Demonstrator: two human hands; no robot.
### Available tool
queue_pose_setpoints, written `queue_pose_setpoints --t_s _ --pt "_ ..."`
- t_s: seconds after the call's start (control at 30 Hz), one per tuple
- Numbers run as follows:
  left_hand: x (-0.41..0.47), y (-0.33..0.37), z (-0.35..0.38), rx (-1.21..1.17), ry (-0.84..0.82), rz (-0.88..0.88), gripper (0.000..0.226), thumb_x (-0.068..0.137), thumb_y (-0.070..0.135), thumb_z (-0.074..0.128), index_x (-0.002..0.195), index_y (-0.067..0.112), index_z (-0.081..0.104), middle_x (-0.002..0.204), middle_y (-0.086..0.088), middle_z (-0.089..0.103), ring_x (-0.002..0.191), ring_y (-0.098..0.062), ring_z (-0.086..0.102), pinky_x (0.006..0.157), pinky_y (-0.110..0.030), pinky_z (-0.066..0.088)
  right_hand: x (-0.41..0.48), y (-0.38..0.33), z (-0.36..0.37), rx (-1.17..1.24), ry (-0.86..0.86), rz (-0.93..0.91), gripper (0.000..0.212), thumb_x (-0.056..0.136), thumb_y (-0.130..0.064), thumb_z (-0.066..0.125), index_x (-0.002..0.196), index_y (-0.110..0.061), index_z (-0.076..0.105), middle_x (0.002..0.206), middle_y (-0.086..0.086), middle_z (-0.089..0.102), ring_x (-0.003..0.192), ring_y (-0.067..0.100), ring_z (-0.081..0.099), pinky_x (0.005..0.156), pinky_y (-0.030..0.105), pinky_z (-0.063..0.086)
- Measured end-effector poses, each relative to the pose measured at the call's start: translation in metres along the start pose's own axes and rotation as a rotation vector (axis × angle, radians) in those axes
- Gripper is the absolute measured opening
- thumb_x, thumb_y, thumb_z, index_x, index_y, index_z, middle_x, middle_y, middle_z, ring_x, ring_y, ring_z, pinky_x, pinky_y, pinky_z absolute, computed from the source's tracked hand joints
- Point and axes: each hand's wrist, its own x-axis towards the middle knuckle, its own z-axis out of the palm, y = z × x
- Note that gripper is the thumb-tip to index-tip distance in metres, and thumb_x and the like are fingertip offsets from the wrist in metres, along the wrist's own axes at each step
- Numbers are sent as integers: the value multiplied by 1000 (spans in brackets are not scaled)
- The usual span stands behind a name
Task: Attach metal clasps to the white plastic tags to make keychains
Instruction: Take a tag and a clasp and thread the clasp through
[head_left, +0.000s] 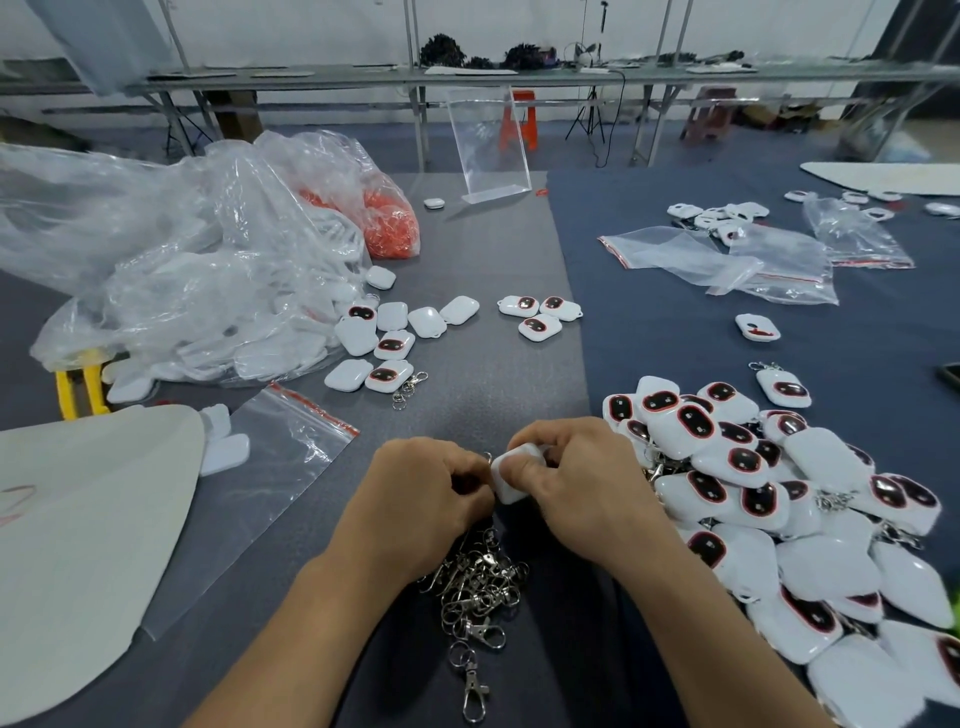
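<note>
My right hand (576, 483) grips a white plastic tag (511, 480) between thumb and fingers, just above the table's middle front. My left hand (426, 493) is curled against the tag's left edge and pinches a metal clasp (487, 457), of which only a small ring shows. Below my hands lies a heap of loose metal clasps (480, 587). To the right is a large pile of tags with clasps attached (769, 493). Several loose tags (389, 338) lie at centre left.
A big clear plastic bag of white tags (208, 291) and a bag of orange pieces (389, 223) sit at the left. Clear zip bags (727, 260) lie at the right and an empty one (275, 467) at the left. A clear acrylic stand (488, 145) is behind.
</note>
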Motion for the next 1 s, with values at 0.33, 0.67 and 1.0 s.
queue_pose_setpoints --t_s 0.33,0.67,1.0 --pt "-3 15 0 190 226 132 8 72 29 72 66 23 71 57 6 56 54 -12 52 55 -38 47 0 5 3 336 -15 141 16 92 -22 70 78 -24 77 54 20 65 37 18 54 43 20 39" --pt "5 9 -8 -552 205 -176 36 72 -5 83 93 24 80 81 2 77 71 -8 70 71 -19 55 2 2 0 709 -94 254 19 99 -11 62 88 1 72 51 11 55 32 14 39 36 22 30" --pt "5 18 -9 -811 137 -231 23 74 -11 78 80 11 78 75 -9 77 66 -10 70 65 -17 54 2 -2 -4 925 -171 362 22 98 -10 60 98 11 69 54 13 50 33 11 35 36 21 28"
